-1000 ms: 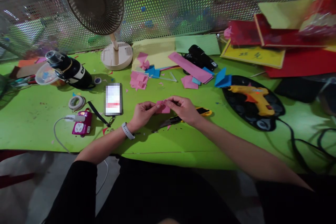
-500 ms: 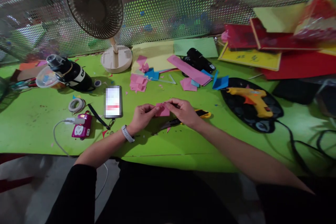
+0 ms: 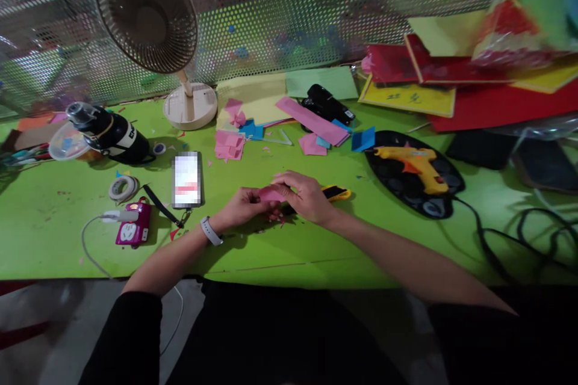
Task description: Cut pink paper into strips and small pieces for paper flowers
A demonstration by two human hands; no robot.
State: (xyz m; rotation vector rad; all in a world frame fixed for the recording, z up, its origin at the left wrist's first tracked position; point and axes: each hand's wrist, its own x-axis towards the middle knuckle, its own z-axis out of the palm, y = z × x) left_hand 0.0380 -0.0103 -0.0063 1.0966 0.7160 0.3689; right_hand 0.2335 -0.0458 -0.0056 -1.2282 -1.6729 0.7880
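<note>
Between my two hands is a small piece of pink paper point(image 3: 271, 194), partly covered by fingers. My left hand point(image 3: 242, 207) pinches its left side between thumb and fingers. From the right, my right hand point(image 3: 303, 197) grips it with the thumb in front and the fingers curled over the top edge. A yellow and black utility knife point(image 3: 338, 193) lies on the green table under my right hand, which hides its middle. Farther back sit folded pink papers point(image 3: 229, 145), a pink strip point(image 3: 312, 120) and blue paper pieces point(image 3: 363, 139).
A yellow glue gun point(image 3: 413, 167) rests on a black tray point(image 3: 377, 171) at right, its cord trailing forward. To the left are a phone point(image 3: 186, 180), tape roll point(image 3: 123, 188), purple power adapter point(image 3: 133, 225) and black bottle point(image 3: 111, 132). A fan point(image 3: 189, 106) stands behind.
The pink paper has turned in my hands and now looks bent, with less of it showing. My right-hand fingers have curled over it. The whole view has shifted slightly.
</note>
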